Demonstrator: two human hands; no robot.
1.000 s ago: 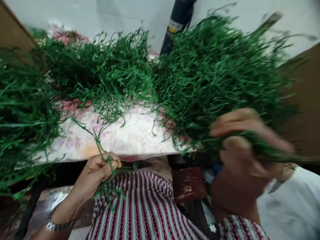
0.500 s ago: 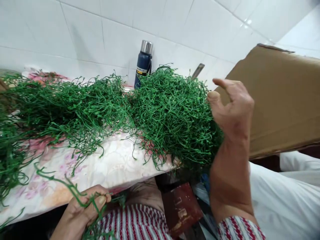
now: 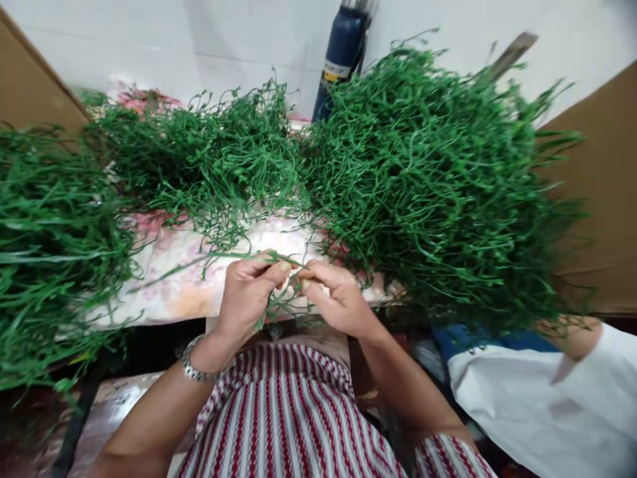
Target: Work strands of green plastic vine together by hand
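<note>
My left hand (image 3: 246,292) and my right hand (image 3: 331,295) meet at the table's near edge, both pinched on the same thin green plastic sprig (image 3: 259,256), whose stems trail left over the cloth and hang down between my hands. A big heap of tangled green sprigs (image 3: 428,172) rises just right of my right hand. A second heap (image 3: 213,153) lies behind my hands, and a third (image 3: 44,232) fills the left side.
The table wears a floral cloth (image 3: 179,279). A dark blue flask (image 3: 341,60) stands against the white tiled wall. Brown cardboard (image 3: 602,186) stands at the right, more cardboard (image 3: 30,86) at the far left. A person's white sleeve (image 3: 547,398) is at the lower right.
My right hand has come down from the big heap on the right and joined my left hand on the sprig. My left hand rose from my lap to the table edge.
</note>
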